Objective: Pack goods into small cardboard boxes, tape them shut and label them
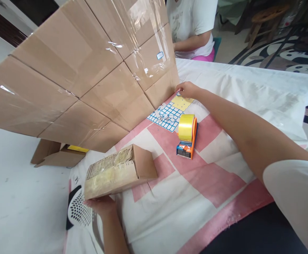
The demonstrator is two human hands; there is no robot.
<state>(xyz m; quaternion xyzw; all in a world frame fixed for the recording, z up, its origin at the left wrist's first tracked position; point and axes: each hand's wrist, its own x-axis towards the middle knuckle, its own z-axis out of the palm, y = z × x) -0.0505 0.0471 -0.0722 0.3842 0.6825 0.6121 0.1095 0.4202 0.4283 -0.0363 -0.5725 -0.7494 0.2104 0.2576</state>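
My left hand grips the lower near end of a small taped cardboard box, with its fingers partly hidden under it. The box is tilted above the bed-like surface. At the far end of a sheet of blue-bordered labels, my right hand is closed, its fingertips pinched on the sheet's edge; whether one label is lifted there I cannot tell. Part of the sheet is bare yellow backing. Just nearer lies an orange and blue tape dispenser with a yellow tape roll.
Stacked cartons under clear wrap rise on the left, one bearing a blue-edged label. An open carton is below them. A pink and white cloth covers the surface. Another person sits beyond; a wooden stool stands behind.
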